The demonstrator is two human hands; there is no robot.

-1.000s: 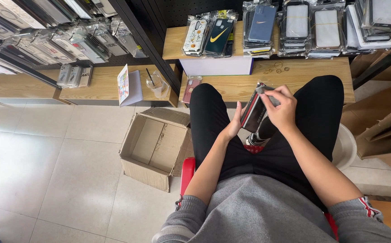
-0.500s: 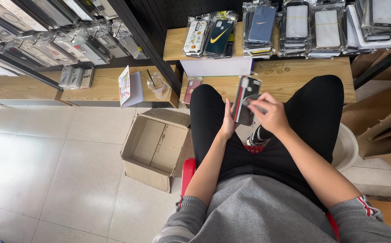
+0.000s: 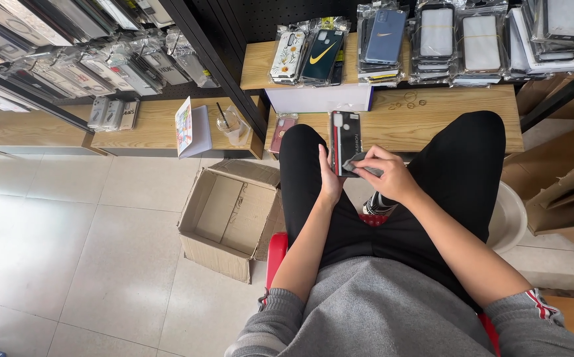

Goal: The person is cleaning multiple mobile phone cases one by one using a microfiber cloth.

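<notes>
Black phone case (image 3: 344,142) (red-edged, upright) between both hands' grip

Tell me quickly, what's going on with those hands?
Left hand holds dark phone case upright. Right hand presses grey cloth on it. Nothing in between.

The scene is evenly and brightly lit, with soft daylight that seems to come from the left, where the pale floor tiles (image 3: 69,231) look almost washed out. Shadows are weak: a faint one lies inside the open cardboard box (image 3: 231,215), and the black panel behind the shelves (upper middle) swallows detail. Glare streaks the plastic sleeves of the hanging phone cases (image 3: 102,63) and the bagged cases (image 3: 472,43) on the wooden shelf. The wide lens bends straight lines toward the edges. Focus is sharp throughout, with no motion blur on the hands.
</notes>
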